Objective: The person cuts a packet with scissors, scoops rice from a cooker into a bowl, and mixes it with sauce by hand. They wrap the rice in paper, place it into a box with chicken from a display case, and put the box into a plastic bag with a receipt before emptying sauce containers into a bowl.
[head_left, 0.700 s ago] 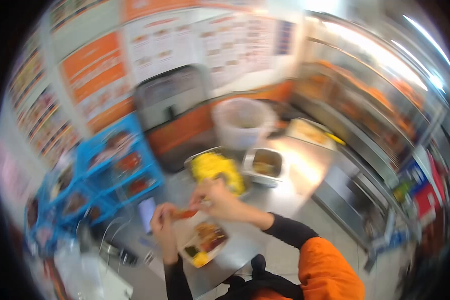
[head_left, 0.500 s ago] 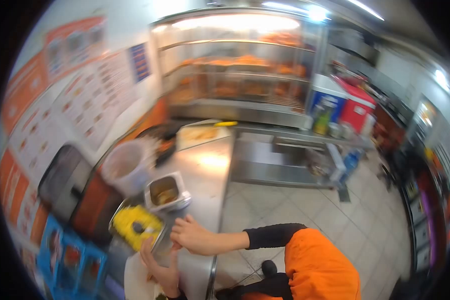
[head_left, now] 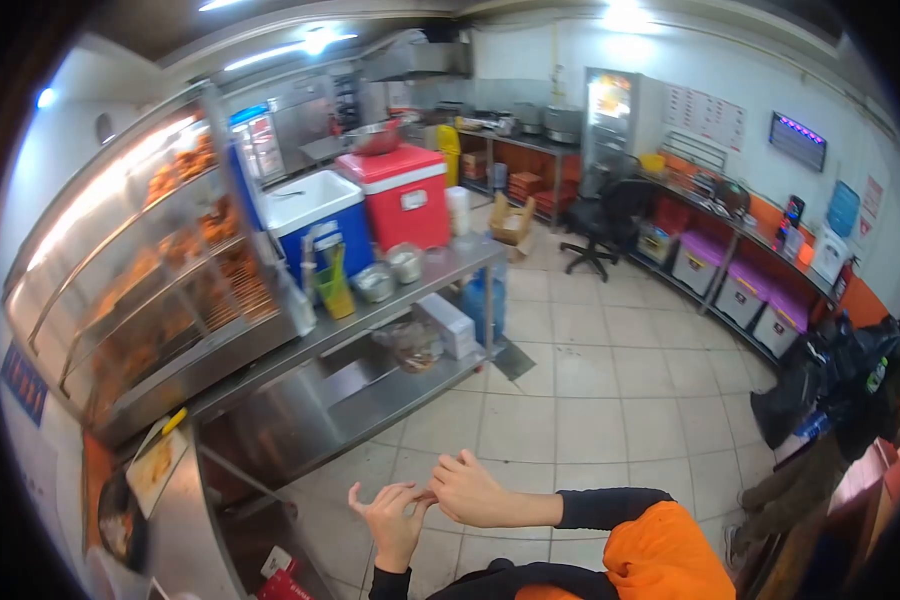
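Note:
My left hand (head_left: 391, 518) is raised at the lower middle, fingers apart and partly bent, with nothing visible in its palm. Beside it, my right hand (head_left: 473, 491) has its fingers curled together and touches the left hand near the thumb. Whatever is between its fingertips is too small to make out. Both hands are held in the air over the tiled floor, to the right of the metal counter (head_left: 185, 520). On that counter lie a white cutting board (head_left: 156, 468) with a yellow-handled knife (head_left: 174, 421) and a dark pan (head_left: 120, 520).
A heated display case (head_left: 140, 290) of food stands at the left. Blue (head_left: 320, 235) and red (head_left: 407, 205) coolers sit on a metal table. An office chair (head_left: 610, 215) and shelves with bins are farther back. At the right edge stands a person (head_left: 820, 480) beside black bags (head_left: 800, 395).
The view has swung right, from the counter and food trays toward the room and floor. Both hands are now away from the trays, still touching each other.

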Demonstrator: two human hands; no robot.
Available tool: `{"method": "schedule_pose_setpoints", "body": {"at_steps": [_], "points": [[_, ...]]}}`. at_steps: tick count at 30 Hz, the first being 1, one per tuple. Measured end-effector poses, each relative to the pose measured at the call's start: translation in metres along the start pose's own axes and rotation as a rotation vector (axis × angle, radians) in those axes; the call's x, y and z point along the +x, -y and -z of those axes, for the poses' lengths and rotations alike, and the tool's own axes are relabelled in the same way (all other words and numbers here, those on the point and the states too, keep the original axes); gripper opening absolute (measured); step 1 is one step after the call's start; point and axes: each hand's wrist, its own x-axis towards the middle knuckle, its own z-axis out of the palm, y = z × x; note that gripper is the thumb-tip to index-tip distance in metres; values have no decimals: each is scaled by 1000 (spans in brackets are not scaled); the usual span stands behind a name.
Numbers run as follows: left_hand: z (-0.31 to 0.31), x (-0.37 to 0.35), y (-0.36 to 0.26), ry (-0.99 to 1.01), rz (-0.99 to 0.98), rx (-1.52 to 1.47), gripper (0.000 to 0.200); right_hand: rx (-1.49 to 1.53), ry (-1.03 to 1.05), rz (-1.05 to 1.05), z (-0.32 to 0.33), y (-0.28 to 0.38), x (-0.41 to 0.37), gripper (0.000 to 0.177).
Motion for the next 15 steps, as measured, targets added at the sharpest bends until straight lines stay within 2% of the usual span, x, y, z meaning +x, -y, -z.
{"method": "schedule_pose_setpoints", "body": {"at_steps": [3, 5, 8, 12, 15], "points": [[-71, 50, -21, 135, -94, -53, 10, 30, 20, -86, -8, -78, -24, 18], [-117, 78, -31, 221, -149, -86, 9, 77, 29, -223, -13, -124, -36, 16], [-182, 124, -40, 285, -218, -106, 10, 111, 59, -330, -22, -199, -40, 18], [-273, 190, -50, 338, -182, -182, 11, 143, -52, -455, -37, -305, -34, 18], [-351, 252, -57, 302, -169, -305, 11, 224, -112, -594, -27, -393, -21, 21]]}}
